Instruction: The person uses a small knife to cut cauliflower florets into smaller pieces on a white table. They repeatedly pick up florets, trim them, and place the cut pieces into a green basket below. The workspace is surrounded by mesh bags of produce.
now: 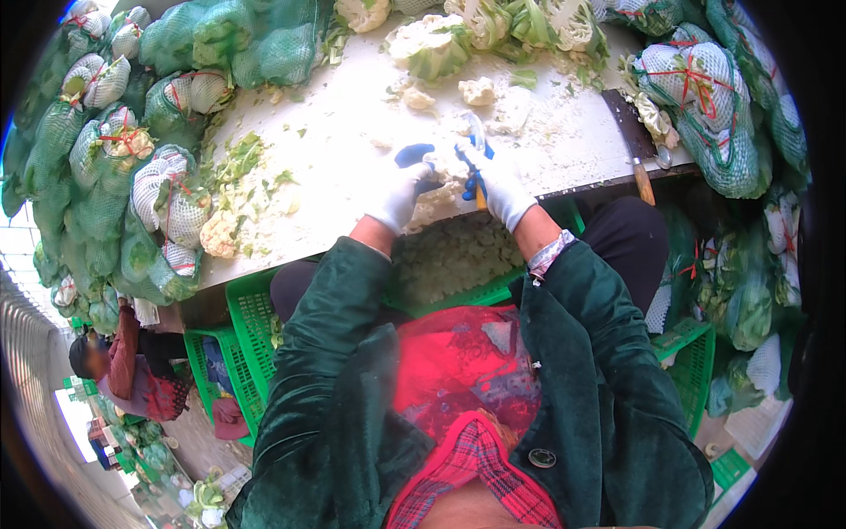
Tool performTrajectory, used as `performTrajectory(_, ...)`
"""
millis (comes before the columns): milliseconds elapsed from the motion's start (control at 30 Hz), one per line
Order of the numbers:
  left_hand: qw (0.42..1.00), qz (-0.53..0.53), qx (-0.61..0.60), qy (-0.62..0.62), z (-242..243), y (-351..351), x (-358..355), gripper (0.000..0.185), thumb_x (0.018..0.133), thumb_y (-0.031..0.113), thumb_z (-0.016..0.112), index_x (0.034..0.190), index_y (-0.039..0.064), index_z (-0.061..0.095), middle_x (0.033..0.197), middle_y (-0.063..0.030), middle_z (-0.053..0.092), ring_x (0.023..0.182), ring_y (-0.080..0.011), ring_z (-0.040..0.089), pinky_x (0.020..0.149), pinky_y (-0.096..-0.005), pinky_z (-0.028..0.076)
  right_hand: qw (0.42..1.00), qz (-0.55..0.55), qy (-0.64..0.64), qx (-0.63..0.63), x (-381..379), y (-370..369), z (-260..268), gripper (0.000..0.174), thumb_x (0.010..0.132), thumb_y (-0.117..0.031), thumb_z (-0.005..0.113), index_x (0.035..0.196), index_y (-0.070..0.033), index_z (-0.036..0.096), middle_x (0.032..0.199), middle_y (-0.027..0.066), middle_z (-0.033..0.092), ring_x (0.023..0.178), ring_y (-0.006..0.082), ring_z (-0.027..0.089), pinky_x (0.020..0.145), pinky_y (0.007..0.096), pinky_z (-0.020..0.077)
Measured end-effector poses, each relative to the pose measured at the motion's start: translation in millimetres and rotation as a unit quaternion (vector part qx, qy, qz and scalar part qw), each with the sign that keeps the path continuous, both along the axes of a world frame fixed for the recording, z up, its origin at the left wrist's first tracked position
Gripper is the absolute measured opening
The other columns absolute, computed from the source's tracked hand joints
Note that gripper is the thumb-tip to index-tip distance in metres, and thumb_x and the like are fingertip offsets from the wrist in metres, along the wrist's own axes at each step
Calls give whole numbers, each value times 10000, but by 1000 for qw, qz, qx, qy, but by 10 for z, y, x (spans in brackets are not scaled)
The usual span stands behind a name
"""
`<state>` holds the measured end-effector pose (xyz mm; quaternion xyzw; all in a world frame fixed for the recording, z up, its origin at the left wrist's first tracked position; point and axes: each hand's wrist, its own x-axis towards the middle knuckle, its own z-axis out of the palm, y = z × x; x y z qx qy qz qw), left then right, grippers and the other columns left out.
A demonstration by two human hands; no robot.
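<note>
Both hands wear white gloves with blue palms and fingers, over the near edge of a white table (317, 172). My left hand (400, 188) holds a piece of cauliflower (449, 165) between its thumb and fingers. In my right hand (499, 178) is a small knife (478, 129) with a curved blade pointing away and a yellowish handle below. The blade is beside the cauliflower piece. Two loose florets (477, 92) lie past the hands, among crumbs. Under the edge, a green crate (476, 294) holds many cut florets (456, 258).
Cut cauliflower heads (429, 46) line the far side. A cleaver (624, 125) lies at right, its wooden handle over the edge. Green net bags of cauliflower (165, 198) are stacked left and right (700, 92). Green crates (248, 317) stand below left; another person (125, 370) is beyond them.
</note>
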<state>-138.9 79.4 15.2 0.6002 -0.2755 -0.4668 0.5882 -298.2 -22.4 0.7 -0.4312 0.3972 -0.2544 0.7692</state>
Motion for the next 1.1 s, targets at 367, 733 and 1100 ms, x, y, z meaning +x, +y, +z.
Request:
performTrajectory(367,964,11,-22,266,-132,7,112,369,961,-3,611,1329,-2,588,1200,-142,664,1078,-293,674,954,-424,599,988,56,-123,69,-51,-16,-36,358,946,-308,756,1224,-105,657,889,75,653,605,119,556,482,299,496)
performTrajectory(733,962,72,-32,262,-249,29,203,309,1001,50,624,1308,40,587,1136,-95,664,1048,-244,665,947,-432,594,797,129,176,-563,-162,126,151,581,1081,-363,478,1585,-87,391,1339,244,642,1112,434,665,954,476,516)
performTrajectory(1100,964,107,-37,242,-346,117,256,226,1007,104,663,1221,64,602,1099,-73,648,1022,-221,663,890,-380,609,771,187,199,-576,-207,275,285,520,1046,-277,527,1516,-56,489,1133,275,693,989,449,669,891,505,515)
